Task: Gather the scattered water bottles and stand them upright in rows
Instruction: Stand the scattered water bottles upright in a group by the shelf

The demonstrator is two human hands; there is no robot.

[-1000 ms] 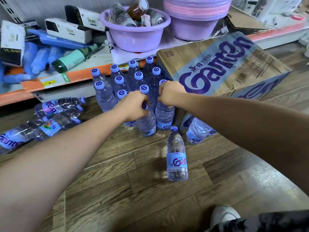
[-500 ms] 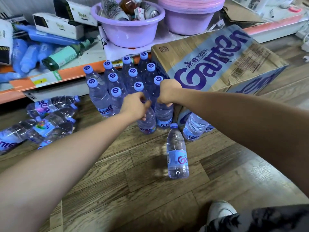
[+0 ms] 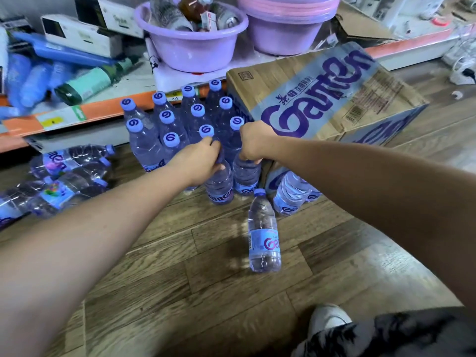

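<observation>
Water bottles (image 3: 167,130), clear with blue caps. A block of upright ones is set in rows on the wooden floor (image 3: 180,279), against the far shelf (image 3: 103,109) and just left of a tilted carton (image 3: 322,99).

Step in hand, as judged: the nearest row is being filled. A front bottle (image 3: 220,186) is gripped at the neck by the left hand (image 3: 203,161), fingers curled round it. The neighbour bottle (image 3: 246,176), just to its right, is held at the top by the right hand (image 3: 253,145), which is closed over the cap. Both are upright at the block's near edge.

Next move, as judged: both are to be squared with the row and let go, and more are then to be fetched.

Outstanding:
- A lone bottle (image 3: 264,233), upright, nearer and apart from the block.
- A fallen bottle (image 3: 291,194) at the carton's foot.
- A heap of fallen bottles (image 3: 69,176) on the floor at far left.

In the way: the block is hemmed on the right by the carton, so growth is likely confined to the near and left sides. The lone bottle stands where a further row would go.

Also noted: a lilac basin (image 3: 190,47) of containers on the shelf.
</observation>
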